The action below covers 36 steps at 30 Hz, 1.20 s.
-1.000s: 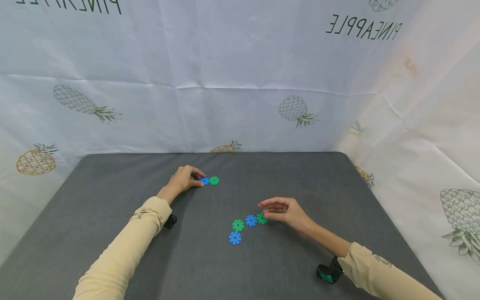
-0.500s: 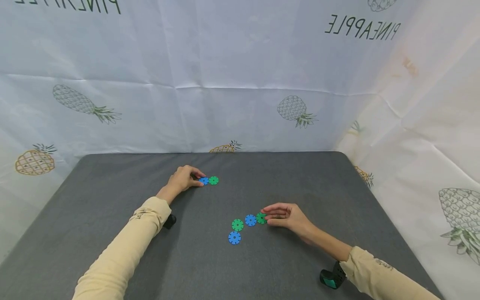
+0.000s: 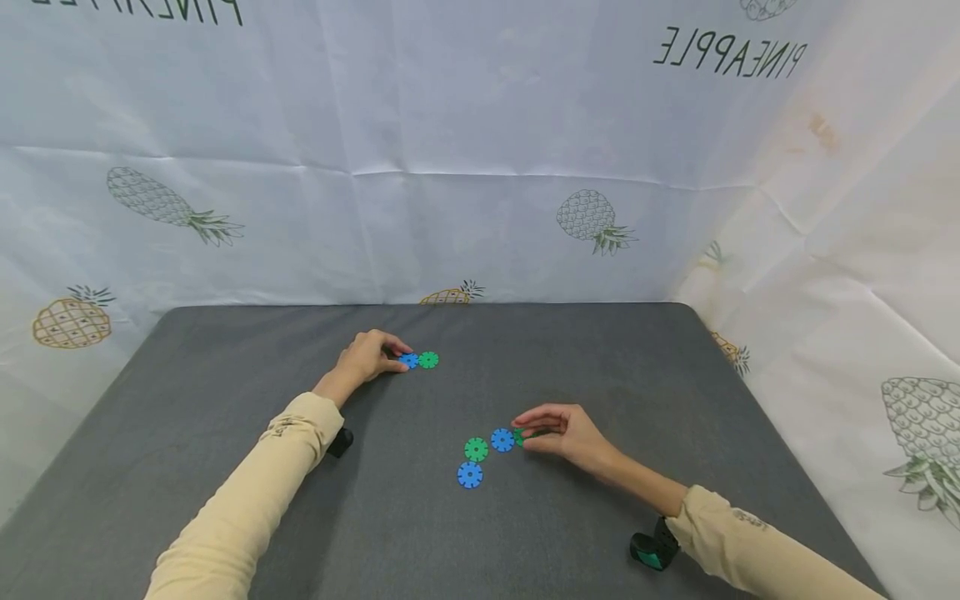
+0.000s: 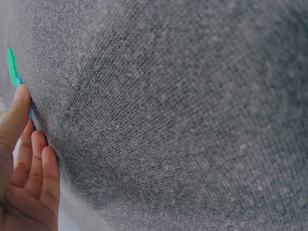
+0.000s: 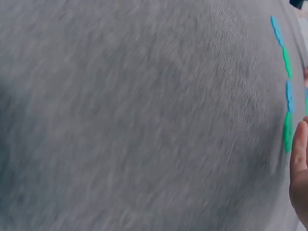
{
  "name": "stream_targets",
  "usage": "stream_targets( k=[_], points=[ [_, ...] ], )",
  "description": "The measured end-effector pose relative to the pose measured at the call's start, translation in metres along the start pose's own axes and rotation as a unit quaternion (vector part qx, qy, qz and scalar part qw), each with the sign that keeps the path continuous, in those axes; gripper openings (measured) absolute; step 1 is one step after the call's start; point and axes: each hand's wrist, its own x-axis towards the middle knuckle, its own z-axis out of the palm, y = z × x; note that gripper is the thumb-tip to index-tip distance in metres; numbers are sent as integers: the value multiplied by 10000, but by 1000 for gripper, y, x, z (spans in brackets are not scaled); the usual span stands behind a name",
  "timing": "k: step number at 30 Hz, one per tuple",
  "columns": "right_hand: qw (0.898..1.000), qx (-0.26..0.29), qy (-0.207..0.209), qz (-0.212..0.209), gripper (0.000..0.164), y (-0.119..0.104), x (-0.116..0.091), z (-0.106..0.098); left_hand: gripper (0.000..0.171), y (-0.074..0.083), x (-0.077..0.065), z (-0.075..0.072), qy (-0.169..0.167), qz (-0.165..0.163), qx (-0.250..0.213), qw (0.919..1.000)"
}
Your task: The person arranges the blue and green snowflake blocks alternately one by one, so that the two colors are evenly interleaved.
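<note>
In the head view my left hand pinches a blue notched disc by its left edge, thumb on the near side. A green notched disc adjoins its right side; the left wrist view shows this green disc beyond the thumb. My right hand is at another green disc, its loosely bent fingers and thumb partly covering it. No grip on that green disc shows in the right wrist view. Left of it lies a blue disc.
Nearer the front, a green disc and a blue disc lie touching or nearly so. The grey cloth-covered table ends at a white pineapple-print curtain at the back and right.
My right hand has come down and shifted left, so it covers more of the green disc. My left hand and the discs stay where they were.
</note>
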Motion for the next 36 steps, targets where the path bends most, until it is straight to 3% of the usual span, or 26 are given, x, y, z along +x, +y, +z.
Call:
stream_targets(
  k=[17, 22, 36],
  points=[
    [9922, 875, -874, 147, 39, 0, 7, 36, 32, -3, -4, 0, -9, -77, -28, 10000],
    [9904, 819, -1087, 248, 41, 3, 13, 40, 31, -1, -3, 1, 3, -52, -63, 10000],
    [9870, 511, -1518, -141, 38, 4, 22, 43, 31, -3, -1, 0, 53, 82, -40, 9999]
  ],
)
